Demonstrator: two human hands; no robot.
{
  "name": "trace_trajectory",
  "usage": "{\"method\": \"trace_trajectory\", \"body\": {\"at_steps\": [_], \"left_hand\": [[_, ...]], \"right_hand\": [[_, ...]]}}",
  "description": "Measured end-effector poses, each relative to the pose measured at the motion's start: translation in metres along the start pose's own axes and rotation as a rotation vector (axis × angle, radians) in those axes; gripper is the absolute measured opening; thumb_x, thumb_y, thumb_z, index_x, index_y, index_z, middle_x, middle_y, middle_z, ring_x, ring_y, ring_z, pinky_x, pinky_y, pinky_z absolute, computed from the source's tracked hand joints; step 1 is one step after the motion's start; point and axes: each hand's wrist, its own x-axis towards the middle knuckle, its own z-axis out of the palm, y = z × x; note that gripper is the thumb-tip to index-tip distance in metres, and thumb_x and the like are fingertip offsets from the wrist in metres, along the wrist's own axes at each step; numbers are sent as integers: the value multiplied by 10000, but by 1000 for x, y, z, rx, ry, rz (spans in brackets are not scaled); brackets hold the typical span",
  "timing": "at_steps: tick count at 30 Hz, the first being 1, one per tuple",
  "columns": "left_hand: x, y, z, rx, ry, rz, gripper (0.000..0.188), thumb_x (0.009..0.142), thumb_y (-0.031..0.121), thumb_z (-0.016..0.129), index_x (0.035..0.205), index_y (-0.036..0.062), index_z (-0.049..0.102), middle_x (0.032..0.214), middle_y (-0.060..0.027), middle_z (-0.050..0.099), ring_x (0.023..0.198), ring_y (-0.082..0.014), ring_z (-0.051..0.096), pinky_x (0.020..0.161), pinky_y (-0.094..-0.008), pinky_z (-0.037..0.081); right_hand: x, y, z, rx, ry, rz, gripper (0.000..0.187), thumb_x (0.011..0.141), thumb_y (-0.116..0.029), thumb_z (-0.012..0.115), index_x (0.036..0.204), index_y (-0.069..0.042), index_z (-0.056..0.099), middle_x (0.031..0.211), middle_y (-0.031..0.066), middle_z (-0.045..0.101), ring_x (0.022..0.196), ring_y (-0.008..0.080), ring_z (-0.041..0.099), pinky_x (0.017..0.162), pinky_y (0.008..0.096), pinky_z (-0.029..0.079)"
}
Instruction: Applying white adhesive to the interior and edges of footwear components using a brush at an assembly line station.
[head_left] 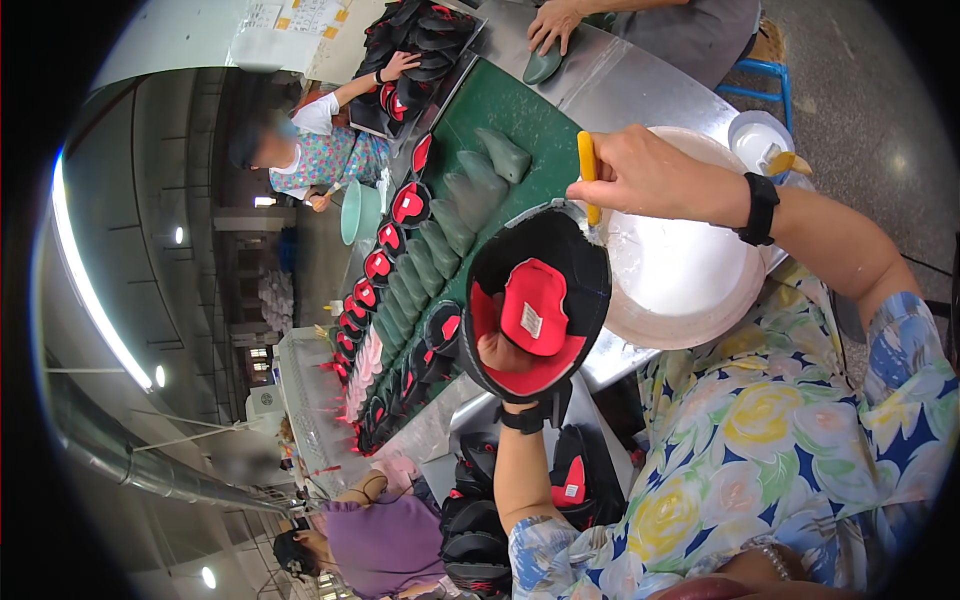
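Note:
My left hand is closed on a black shoe upper with red lining and a red tongue, its thumb inside the opening. In my right hand is a yellow-handled brush, gripped between thumb and fingers. The brush's lower end meets the upper's whitish-smeared edge. Right beside the upper stands a wide pale basin with white liquid, probably glue. The brush tip is partly hidden by the upper's edge and the basin's white background.
A green conveyor belt carries rows of green shoe lasts and red-black uppers. More uppers are heaped near my left arm. A small white tub stands past the basin. Co-workers' hands touch a last and piled uppers.

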Motion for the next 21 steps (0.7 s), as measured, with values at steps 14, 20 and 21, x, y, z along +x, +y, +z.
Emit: {"method": "trace_trajectory", "body": {"at_steps": [14,20,21], "left_hand": [[11,-3,40,672,221,666,529,929,225,668,1356,-32,488,1356,-150,536,1206,-278,580,1034,-422,488],[27,11,31,968,210,808,608,871,214,733,1377,-11,483,1286,-193,600,1185,-310,599,1036,-418,477],[28,12,31,1049,194,805,636,847,195,750,1388,0,479,1282,-224,605,1168,-336,612,1027,-424,476]], "right_hand": [[-31,-12,35,286,22,198,420,842,-308,692,799,108,653,694,258,648,647,350,672,608,410,511],[-47,-35,23,390,-82,262,428,845,-308,700,774,111,646,677,222,644,624,298,657,601,384,503],[-48,-36,21,416,-91,250,438,849,-320,706,775,107,646,674,209,643,618,284,650,598,378,500]]}}
